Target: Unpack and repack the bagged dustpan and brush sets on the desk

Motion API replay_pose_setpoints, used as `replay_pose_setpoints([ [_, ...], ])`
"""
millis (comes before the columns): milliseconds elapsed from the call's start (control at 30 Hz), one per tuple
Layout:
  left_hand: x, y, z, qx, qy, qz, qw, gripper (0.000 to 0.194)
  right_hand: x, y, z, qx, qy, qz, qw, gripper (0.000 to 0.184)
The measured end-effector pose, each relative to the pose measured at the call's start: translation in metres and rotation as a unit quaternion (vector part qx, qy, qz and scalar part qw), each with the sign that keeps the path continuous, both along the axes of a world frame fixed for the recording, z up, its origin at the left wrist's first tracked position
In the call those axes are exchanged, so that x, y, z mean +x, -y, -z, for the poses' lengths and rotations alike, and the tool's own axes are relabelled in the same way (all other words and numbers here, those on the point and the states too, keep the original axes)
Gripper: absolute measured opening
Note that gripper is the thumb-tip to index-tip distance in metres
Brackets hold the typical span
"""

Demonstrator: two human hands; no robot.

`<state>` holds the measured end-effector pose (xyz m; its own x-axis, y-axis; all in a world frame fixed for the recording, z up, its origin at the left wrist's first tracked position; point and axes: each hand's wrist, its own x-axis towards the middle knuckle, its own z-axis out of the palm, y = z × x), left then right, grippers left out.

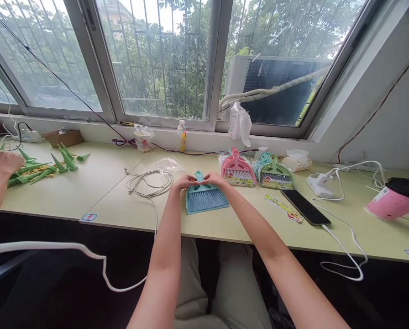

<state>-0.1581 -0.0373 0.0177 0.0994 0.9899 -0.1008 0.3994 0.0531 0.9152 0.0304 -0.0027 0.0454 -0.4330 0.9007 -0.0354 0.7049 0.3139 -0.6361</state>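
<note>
A small blue dustpan and brush set (207, 200) lies on the table in front of me, its bristles toward the table's front edge and its handle toward the window. My left hand (184, 182) grips it from the left, just below the handle. From the right, my right hand (214, 178) grips the same part, with the thumbs of both hands nearly meeting. The fingers are partly hidden behind the set. To the right are wrapped pink dustpan sets (238, 167) and wrapped green and blue sets (275, 171). Printed card strips (284, 208) lie nearby.
A black phone (305, 206) charges beside a white power strip (320, 185). A pink cup (394, 199) stands far right. Left of me lie a coiled cable (153, 183) and clear plastic wrap (167, 165). Another person's hand (2, 162) is beside green pointed pieces (43, 171).
</note>
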Motion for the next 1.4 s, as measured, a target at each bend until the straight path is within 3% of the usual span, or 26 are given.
replay_pose_setpoints([
  [167,0.009,0.0,0.004,0.026,0.038,0.009,0.999,0.064,0.005,0.001,-0.004,-0.029,-0.12,0.059,0.991,0.058],
  [367,0.011,-0.003,0.003,0.049,0.081,0.016,0.995,0.058,0.001,-0.004,-0.005,-0.03,-0.1,0.112,0.988,0.054],
  [467,0.012,0.002,-0.005,0.063,0.109,0.003,0.992,0.058,0.002,-0.002,-0.009,-0.001,-0.114,0.081,0.99,0.053],
  [533,0.014,0.007,-0.01,0.032,0.103,0.032,0.994,0.053,0.01,0.003,-0.016,0.017,-0.12,0.035,0.992,0.049],
  [667,0.014,0.012,-0.011,-0.073,0.021,0.132,0.988,0.042,0.067,0.027,-0.028,0.114,-0.023,-0.051,0.992,0.034],
  [767,0.01,0.005,-0.005,-0.057,0.064,0.116,0.99,0.045,0.149,0.056,-0.025,0.211,0.066,0.014,0.975,0.036],
  [867,0.006,-0.006,0.002,0.021,0.178,0.054,0.982,0.052,0.235,0.083,-0.012,0.19,0.165,0.134,0.958,0.042],
  [967,0.009,-0.013,0.006,0.076,0.259,0.032,0.962,0.058,0.289,0.1,0.001,0.098,0.282,0.136,0.945,0.054],
  [1067,0.017,-0.014,0.008,0.082,0.264,0.03,0.961,0.06,0.304,0.103,0.01,0.033,0.31,0.121,0.942,0.06],
  [1167,0.023,-0.015,0.009,0.112,0.287,0.008,0.951,0.062,0.299,0.099,0.013,0.06,0.299,0.162,0.938,0.056],
  [1267,0.024,-0.02,0.008,0.155,0.357,-0.045,0.92,0.06,0.293,0.091,0.016,0.067,0.261,0.186,0.945,0.053],
  [1400,0.018,-0.027,0.006,0.194,0.454,-0.122,0.861,0.053,0.289,0.084,0.018,0.007,0.194,0.129,0.972,0.047],
])
